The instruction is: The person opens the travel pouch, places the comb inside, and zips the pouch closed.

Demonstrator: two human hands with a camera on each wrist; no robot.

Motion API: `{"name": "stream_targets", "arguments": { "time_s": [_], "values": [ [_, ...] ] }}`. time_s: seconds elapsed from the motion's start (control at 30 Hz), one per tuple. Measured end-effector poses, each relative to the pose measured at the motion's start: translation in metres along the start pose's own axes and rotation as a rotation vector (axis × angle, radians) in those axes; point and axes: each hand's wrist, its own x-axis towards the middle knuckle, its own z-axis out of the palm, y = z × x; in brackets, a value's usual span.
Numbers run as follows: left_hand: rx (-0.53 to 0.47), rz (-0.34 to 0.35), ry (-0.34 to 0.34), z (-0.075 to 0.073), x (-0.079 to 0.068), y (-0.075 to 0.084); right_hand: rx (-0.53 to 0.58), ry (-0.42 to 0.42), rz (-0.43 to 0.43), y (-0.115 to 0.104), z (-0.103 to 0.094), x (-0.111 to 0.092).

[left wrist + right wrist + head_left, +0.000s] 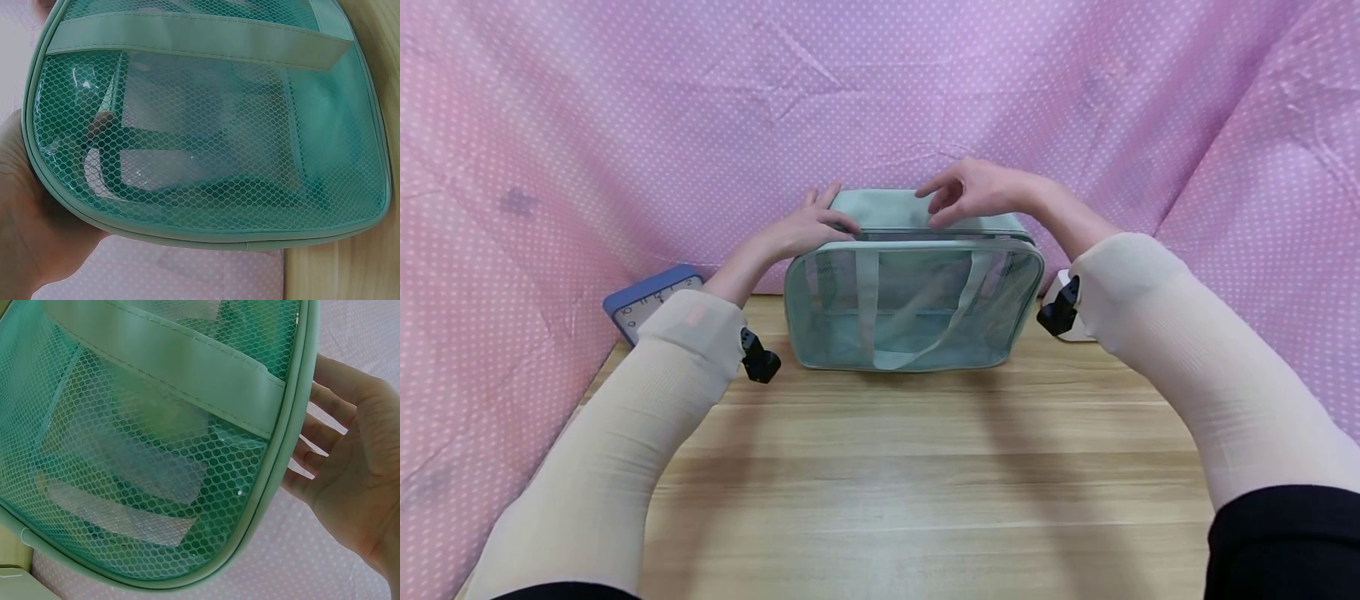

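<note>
A mint-green toiletry bag [913, 304] with clear and mesh sides stands upright on the table, a flat strap handle [867, 300] hanging down its front. Along its top, a dark gap runs between the front rim and the green top panel [880, 204]. My left hand [805, 229] rests at the top left corner, fingers spread; through the mesh a fingertip [103, 122] shows in the left wrist view. My right hand [973, 192] hovers over the top panel's right part, fingers loosely bent and holding nothing. In the right wrist view its fingers [322, 428] reach behind the bag's edge.
A blue-framed clock [651, 296] leans at the left behind my forearm. Partly hidden by my right wrist is a white object [1060, 287]. Pink dotted cloth [865, 92] hangs behind and around the wooden table [880, 483].
</note>
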Motion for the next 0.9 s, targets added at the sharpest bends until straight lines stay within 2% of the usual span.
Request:
{"name": "stream_targets", "arguments": {
  "time_s": [0.4, 0.57, 0.73, 0.83, 0.9],
  "values": [
    [-0.014, -0.009, -0.002, 0.0, -0.002, 0.001, -0.007, 0.015, 0.016, 0.001, -0.001, -0.003],
    [-0.078, 0.008, 0.031, 0.002, -0.005, 0.0, -0.005, 0.023, 0.016, 0.001, -0.003, -0.003],
    [-0.25, 0.036, 0.139, 0.006, -0.015, -0.01, -0.004, 0.022, 0.01, -0.001, -0.002, -0.001],
    [-0.404, 0.06, 0.25, 0.013, -0.023, -0.018, -0.01, 0.021, 0.003, -0.003, -0.002, 0.0],
    [-0.494, 0.067, 0.352, 0.019, -0.029, -0.022, -0.008, 0.028, -0.003, -0.005, -0.004, 0.001]
  ]
}}
